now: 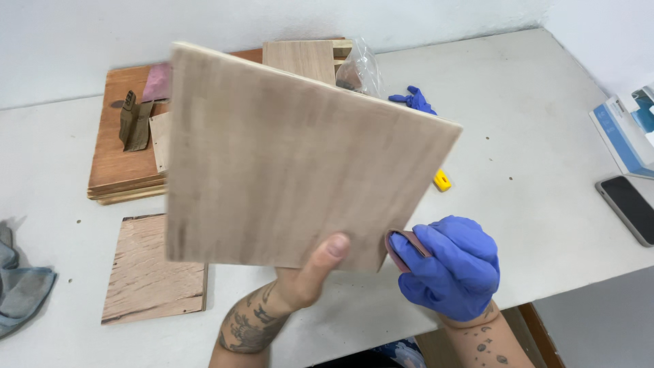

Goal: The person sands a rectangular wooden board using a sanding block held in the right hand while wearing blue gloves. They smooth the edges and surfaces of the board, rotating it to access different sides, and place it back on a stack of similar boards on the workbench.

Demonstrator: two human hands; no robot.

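We've got the board [293, 163] held up off the table [531, 136], tilted toward the camera, its lower edge pinched by our bare left hand [310, 272] with the thumb flat on the front face and the other fingers hidden behind. Our gloved right hand [453, 266] has fingers curled tight around folded sandpaper [402, 249], pressed at the board's bottom right corner. Below left lies a rough panel [157, 269]; behind sit a wood stack [126, 160], spare glove [414, 100], phone [630, 208].

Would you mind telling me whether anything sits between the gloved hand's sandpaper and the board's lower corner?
Nothing visible does. The right hand, in a blue glove, presses the folded sandpaper right against the lower corner of the board, which the bare left hand holds up by its bottom edge.
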